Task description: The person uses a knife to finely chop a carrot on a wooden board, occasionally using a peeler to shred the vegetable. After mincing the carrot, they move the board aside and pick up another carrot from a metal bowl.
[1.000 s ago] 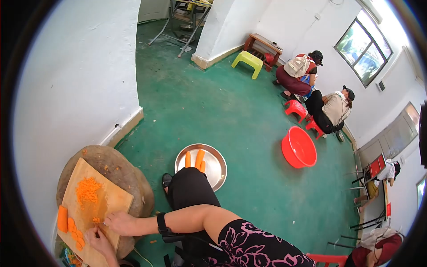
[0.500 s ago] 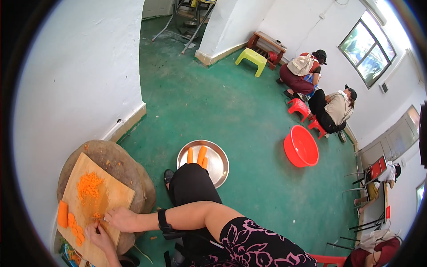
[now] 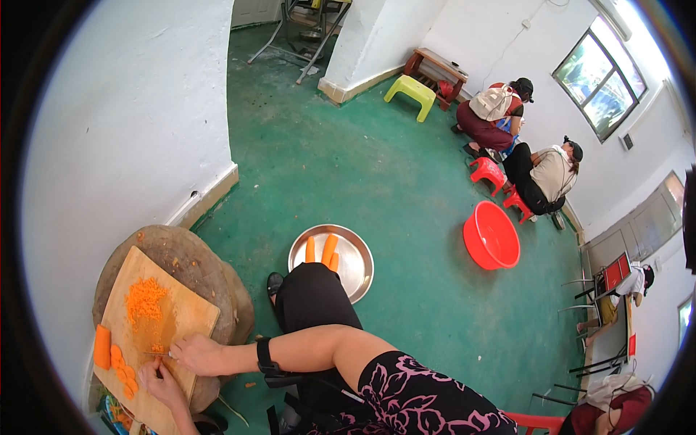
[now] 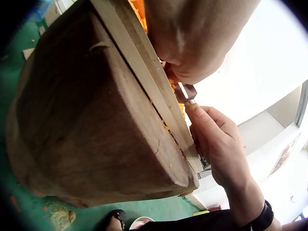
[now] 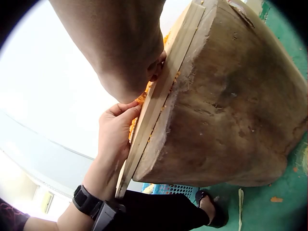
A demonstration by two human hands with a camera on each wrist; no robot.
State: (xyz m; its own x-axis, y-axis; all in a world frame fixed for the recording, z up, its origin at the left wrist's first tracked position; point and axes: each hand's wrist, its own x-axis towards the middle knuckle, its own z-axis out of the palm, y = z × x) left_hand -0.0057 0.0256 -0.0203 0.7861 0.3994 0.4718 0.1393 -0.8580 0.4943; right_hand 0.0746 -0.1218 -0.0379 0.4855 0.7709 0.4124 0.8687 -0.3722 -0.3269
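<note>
On the wooden cutting board (image 3: pixel 190 308), my right hand (image 3: pixel 197 354) grips a knife (image 3: pixel 156 353), its thin blade pointing left across small carrot bits. The left wrist view shows that hand (image 4: pixel 219 144) around the light handle, with part of the metal blade (image 4: pixel 188 91) beyond it. Close below the blade, my left hand (image 3: pixel 164 386) has bent fingers holding carrot, mostly hidden under them. A heap of shredded carrot (image 3: pixel 145 301) lies higher on the board. Along the left edge are a thick carrot piece (image 3: pixel 102 348) and several round carrot slices (image 3: pixel 123 371).
The board lies on a thick round wooden block (image 3: pixel 235 297) beside a white wall. Carrots (image 3: pixel 328 249) sit in a steel basin (image 3: pixel 360 272) on the green floor. A red basin (image 3: pixel 491 235), red stools (image 3: pixel 487 176) and two people low to the floor are farther off.
The head view has shifted slightly. Both hands stay at about the same place on the board, and the knife blade shows more clearly between them and the carrot bits.
</note>
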